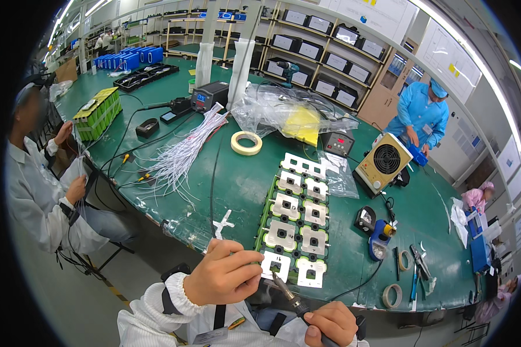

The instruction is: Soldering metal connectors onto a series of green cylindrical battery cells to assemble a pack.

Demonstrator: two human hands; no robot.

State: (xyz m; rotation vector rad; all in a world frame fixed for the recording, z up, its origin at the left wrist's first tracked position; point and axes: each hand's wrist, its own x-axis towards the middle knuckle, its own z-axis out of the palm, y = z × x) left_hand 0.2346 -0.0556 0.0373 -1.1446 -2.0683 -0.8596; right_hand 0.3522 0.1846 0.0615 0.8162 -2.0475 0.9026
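Holding a soldering iron (289,296) in the closed right hand (330,324), tip aimed 11 o'clock at the battery pack (292,222) near edge on the tabletop (237,185); left hand (223,274), curled, pinches thin wire beside it.

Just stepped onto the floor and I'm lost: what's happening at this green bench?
A person in a white coat is working on a green battery pack topped with metal plates at the near edge of the green table. Their right hand holds a soldering iron, its tip at the nearest plate, while the left hand rests by that corner, fingers pinched together. A roll of tape and a bundle of white wires lie farther back. Another person sits at the left.
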